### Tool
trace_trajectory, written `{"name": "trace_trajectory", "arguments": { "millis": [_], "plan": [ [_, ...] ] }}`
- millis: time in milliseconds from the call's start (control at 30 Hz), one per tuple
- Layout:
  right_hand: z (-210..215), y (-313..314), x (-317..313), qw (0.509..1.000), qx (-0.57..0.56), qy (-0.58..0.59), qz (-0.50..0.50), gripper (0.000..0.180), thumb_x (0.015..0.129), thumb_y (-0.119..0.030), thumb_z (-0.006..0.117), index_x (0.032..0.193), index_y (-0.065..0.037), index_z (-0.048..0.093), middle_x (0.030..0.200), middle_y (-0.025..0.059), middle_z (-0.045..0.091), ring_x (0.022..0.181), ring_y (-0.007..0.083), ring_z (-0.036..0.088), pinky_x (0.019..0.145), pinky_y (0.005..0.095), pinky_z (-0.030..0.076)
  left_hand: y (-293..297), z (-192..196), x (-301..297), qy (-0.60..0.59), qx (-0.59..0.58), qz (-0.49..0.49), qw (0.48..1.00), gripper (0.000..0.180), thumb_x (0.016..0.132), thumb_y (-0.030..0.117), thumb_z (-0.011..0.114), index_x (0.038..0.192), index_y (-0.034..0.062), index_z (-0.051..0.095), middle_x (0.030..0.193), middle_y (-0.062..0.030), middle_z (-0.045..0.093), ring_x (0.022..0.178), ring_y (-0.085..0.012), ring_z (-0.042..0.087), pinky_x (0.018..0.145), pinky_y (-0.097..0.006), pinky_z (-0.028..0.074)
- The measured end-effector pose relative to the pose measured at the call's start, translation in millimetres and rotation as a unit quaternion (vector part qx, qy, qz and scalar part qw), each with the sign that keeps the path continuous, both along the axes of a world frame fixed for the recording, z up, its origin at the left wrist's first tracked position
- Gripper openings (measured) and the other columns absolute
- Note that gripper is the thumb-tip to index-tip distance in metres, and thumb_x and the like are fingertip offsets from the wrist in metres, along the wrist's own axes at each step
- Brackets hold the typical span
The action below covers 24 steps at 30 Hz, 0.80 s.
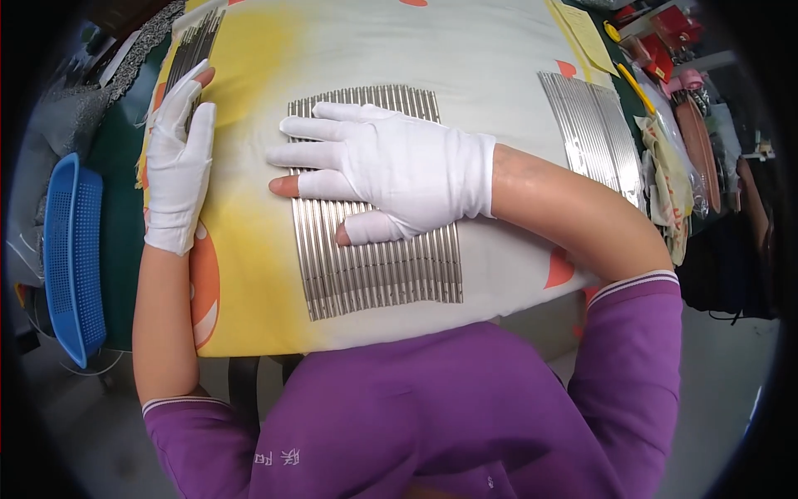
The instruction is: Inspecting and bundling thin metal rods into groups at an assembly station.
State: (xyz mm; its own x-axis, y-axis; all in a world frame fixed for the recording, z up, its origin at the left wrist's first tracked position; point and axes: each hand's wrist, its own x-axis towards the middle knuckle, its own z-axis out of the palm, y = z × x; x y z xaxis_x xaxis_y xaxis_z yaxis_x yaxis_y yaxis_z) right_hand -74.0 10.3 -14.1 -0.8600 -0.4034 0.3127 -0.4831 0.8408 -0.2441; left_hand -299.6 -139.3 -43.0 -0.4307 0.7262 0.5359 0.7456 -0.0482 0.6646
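Head view shows us both hands in white gloves with cut-off fingertips. Our right hand (391, 170) lies open and flat, fingers spread, across the middle batch of thin metal rods (374, 249), which sit side by side on the yellow and white cloth (249, 283) covering the desk. Our left hand (179, 162) rests open, palm down, beside a darker bundle of rods (193, 46) near the cloth's left edge. A third batch of rods (594, 133) lies well apart at the right, close to the cloth's far right edge. Bare cloth lies between the batches. A blue plastic basket (71, 258) hangs off the left. Clutter at the upper right is too small and bent by the lens to make out, and our right palm hides part of the middle rods
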Motion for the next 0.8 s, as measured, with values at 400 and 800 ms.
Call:
{"name": "trace_trajectory", "arguments": {
  "millis": [400,800],
  "plan": [
    [3,32,46,1.000,0.008,-0.023,0.010,0.067,0.079,-0.039,0.059,0.135,-0.005,0.046,0.143,0.0191,0.040,0.131,0.0371,0.038,0.111,0.0498,0.025,-5,1,-4,-0.050,-0.034,0.022,0.998,0.036,0.095,0.003,0.047,0.130,-0.0012,0.050,0.136,-0.0091,0.051,0.127,-0.0170,0.047,0.108,-0.029,0.032],
    [12,63,93,0.999,0.016,-0.042,-0.005,0.066,0.078,-0.038,0.061,0.136,-0.010,0.048,0.144,0.0163,0.041,0.132,0.0347,0.038,0.112,0.0479,0.025,-6,6,-4,0.034,-0.088,0.074,0.993,0.035,0.096,0.007,0.046,0.129,-0.0026,0.052,0.135,-0.0084,0.053,0.125,-0.0177,0.046,0.109,-0.029,0.031]
  ]
}}
